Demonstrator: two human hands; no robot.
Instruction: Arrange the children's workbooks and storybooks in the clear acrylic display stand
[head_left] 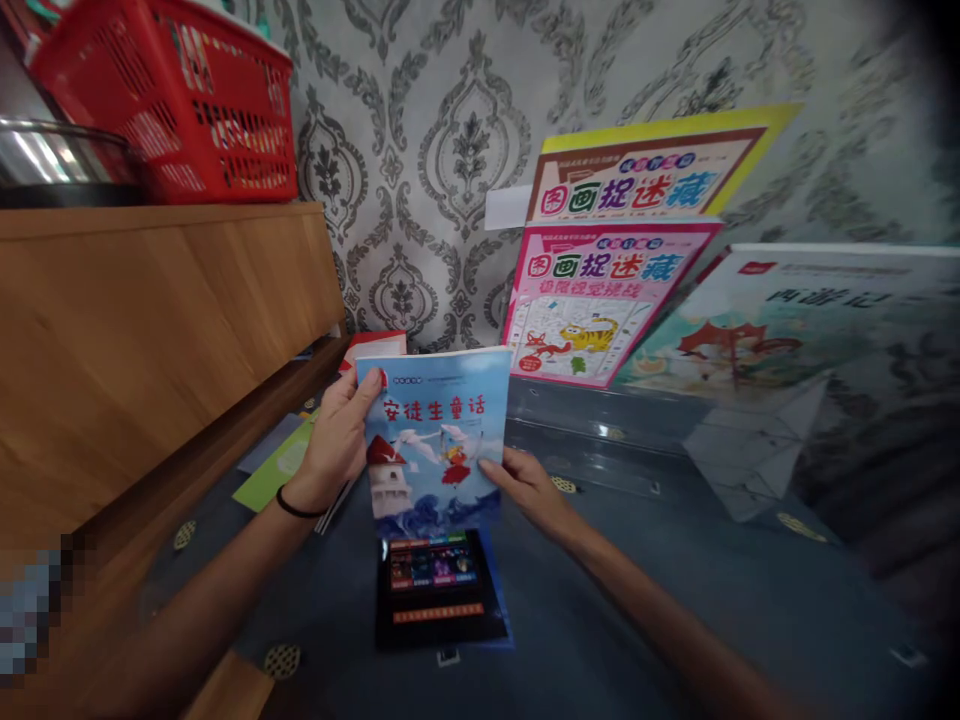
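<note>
A blue children's storybook (435,440) with red Chinese lettering is held up in front of me, its cover facing me. My left hand (337,430), with a dark band at the wrist, grips its left edge, thumb on the front. At the right edge my right hand (529,485) pinches the cover, fingers behind it. Below, partly hidden by the storybook, a black-covered book (442,600) lies on the dark cloth (600,620). Beside my left forearm lies a green book (281,465), partly covered by my arm.
Picture books, one pink-bordered (600,300) and one pale green (787,310), stand in a clear rack (750,450) by the patterned wall. On the left, a wooden cabinet (165,330) bears a red basket (217,110) and a metal pot (60,160). A red-edged book (375,345) lies behind.
</note>
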